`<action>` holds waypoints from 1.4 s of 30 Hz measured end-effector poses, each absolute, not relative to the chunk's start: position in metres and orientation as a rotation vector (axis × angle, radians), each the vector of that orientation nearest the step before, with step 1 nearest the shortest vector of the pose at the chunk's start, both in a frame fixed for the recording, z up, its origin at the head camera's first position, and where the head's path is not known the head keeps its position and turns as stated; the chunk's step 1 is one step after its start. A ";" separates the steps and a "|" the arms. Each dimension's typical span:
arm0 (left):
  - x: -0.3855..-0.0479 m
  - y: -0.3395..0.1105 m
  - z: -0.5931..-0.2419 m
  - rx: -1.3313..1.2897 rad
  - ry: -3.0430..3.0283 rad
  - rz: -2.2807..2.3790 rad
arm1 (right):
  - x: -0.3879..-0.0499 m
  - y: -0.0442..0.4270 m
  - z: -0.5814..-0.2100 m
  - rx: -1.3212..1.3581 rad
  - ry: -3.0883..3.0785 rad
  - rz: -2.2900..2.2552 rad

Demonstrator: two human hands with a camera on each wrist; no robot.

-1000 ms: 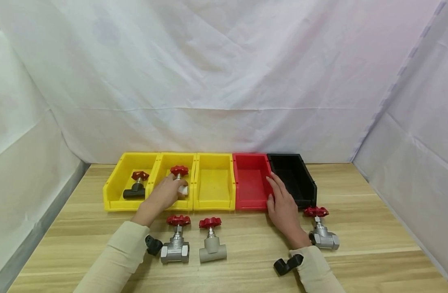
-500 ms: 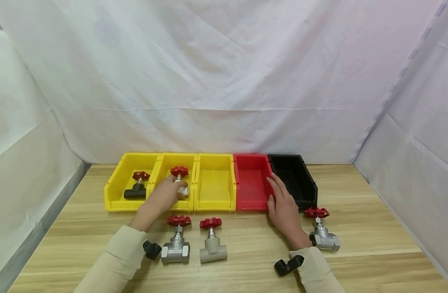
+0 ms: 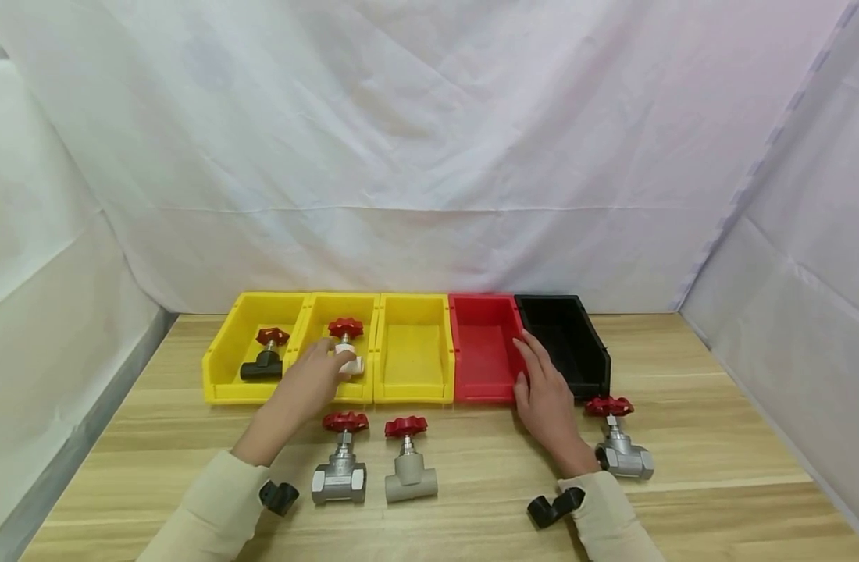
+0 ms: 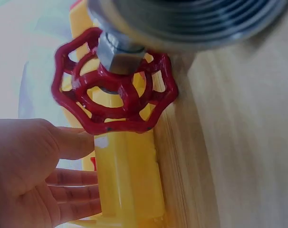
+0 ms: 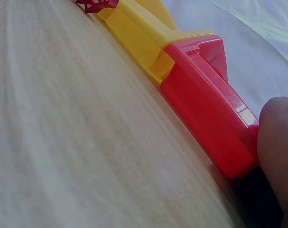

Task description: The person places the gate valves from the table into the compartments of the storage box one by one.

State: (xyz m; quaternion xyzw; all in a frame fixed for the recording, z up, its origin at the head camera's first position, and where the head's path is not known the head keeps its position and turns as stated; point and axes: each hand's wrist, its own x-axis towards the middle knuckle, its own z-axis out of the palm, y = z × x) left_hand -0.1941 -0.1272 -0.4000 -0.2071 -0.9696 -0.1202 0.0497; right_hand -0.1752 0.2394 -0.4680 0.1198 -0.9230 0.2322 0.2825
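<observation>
My left hand [image 3: 311, 376] reaches into the second yellow bin [image 3: 340, 395], its fingers beside a white valve [image 3: 348, 361] with a red handwheel. In the left wrist view the thumb and fingers [image 4: 75, 192] are spread apart behind the bin's front wall, which hides the fingertips. My right hand [image 3: 544, 402] rests on the shared edge of the red bin [image 3: 482, 351] and the black bin [image 3: 563, 343], fingers extended. A black valve [image 3: 264, 364] lies in the leftmost yellow bin [image 3: 222, 394]. Before the bins stand a silver valve [image 3: 340, 474] and a beige valve [image 3: 410, 478].
Another silver valve [image 3: 622, 453] sits right of my right hand, in front of the black bin. The middle yellow bin [image 3: 413, 390] stands between the second yellow and red bins. White cloth [image 3: 429, 156] hangs behind the wooden table [image 3: 472, 523].
My left wrist and forearm have drawn slightly left and toward me, and the fingers have loosened from the white valve, which stays in the bin. The right hand keeps its place.
</observation>
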 end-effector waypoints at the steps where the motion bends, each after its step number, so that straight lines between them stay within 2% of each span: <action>1: -0.192 -0.128 -0.400 -0.637 -2.940 -0.365 | -0.175 0.239 -0.467 0.322 -2.469 0.621; 25: -0.143 -0.143 -0.397 -0.708 -2.745 -0.488 | -0.175 0.238 -0.465 0.300 -2.500 0.631; 42: -0.100 -0.144 -0.401 -0.639 -2.837 -0.533 | -0.173 0.238 -0.465 0.300 -2.486 0.633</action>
